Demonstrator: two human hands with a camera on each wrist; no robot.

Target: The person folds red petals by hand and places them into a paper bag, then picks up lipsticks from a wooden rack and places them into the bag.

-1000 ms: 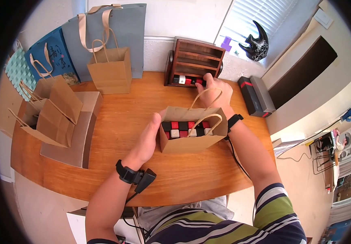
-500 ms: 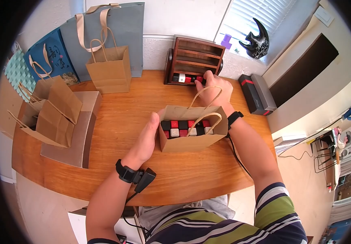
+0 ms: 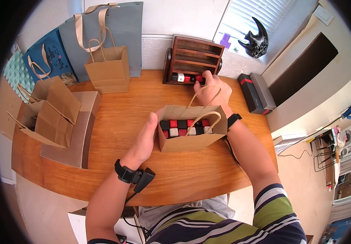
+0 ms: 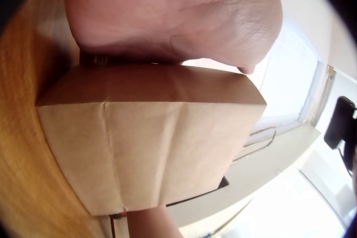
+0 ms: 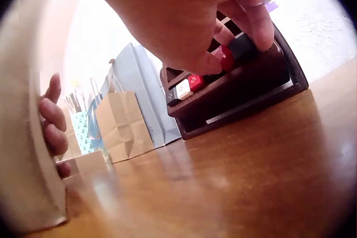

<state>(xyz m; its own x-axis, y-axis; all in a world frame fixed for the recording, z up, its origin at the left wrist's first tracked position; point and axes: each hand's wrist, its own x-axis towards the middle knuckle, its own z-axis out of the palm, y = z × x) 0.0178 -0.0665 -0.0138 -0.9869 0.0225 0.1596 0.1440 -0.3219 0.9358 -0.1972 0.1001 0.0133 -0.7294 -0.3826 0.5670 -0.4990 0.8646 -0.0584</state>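
A brown paper bag (image 3: 191,142) with twisted handles stands in front of me, holding rows of black, red and white dice (image 3: 173,132). My left hand (image 3: 143,142) lies against its left side with straight fingers, the palm along the paper in the left wrist view. At the dark wooden rack (image 3: 195,57), my right hand (image 3: 215,92) reaches to the lowest shelf. There the thumb and fingers pinch a red die (image 5: 225,58) and a black die (image 5: 241,47). A white die (image 5: 183,89) and another red die (image 5: 195,82) sit further left on that shelf.
Two brown paper bags (image 3: 55,126) stand on a flat box (image 3: 84,142) at left. Another small paper bag (image 3: 109,73) is before a large grey-blue bag (image 3: 132,36). Black and grey boxes (image 3: 253,95) lie right of the rack. A cable (image 3: 232,152) runs under my right arm.
The view has shifted slightly. My right hand stays at the lowest shelf with its fingers on the dice, and my left hand stays against the bag.
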